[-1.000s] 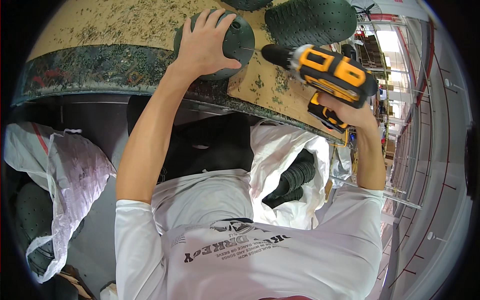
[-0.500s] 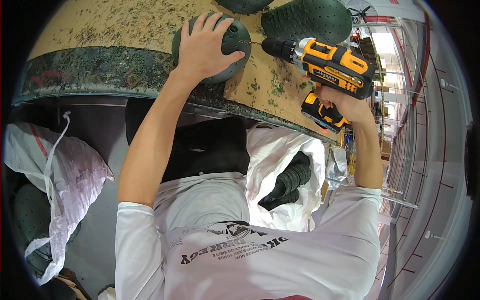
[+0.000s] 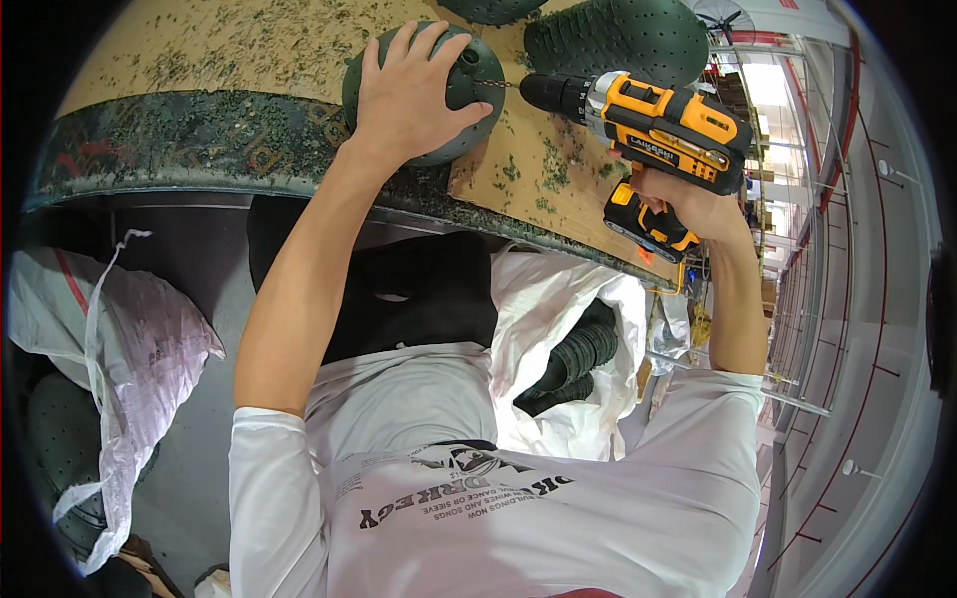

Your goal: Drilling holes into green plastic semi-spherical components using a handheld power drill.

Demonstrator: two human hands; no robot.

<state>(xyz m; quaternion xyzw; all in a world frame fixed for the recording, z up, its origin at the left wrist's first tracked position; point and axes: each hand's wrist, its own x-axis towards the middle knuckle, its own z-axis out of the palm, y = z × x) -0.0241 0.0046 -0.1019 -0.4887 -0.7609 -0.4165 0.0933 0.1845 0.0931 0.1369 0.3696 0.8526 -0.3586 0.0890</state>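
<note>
My left hand [image 3: 414, 95] lies over a dark green, round, domed piece [image 3: 478, 105] dotted with small holes and one larger hole. Its fingers are spread across the top, and the hand holds the piece against the table. In my right hand [image 3: 688, 202] is a yellow and black cordless drill [image 3: 673, 130], gripped by its handle. The drill points left, and its thin bit [image 3: 506, 84] meets the right side of the domed piece. How deep the tip sits cannot be made out.
A row of nested green domes [image 3: 618, 42] lies at the far right, with another dome [image 3: 493, 8] beside it. Green shavings cover the cardboard-topped table [image 3: 209, 50]. Below its edge, a white sack [image 3: 518, 299] holds dark ribbed stacks; another sack [image 3: 150, 329] stands at left.
The drill has shifted very slightly to the right, and the domed piece has tilted or turned a little under my left hand. Both hands keep their hold.
</note>
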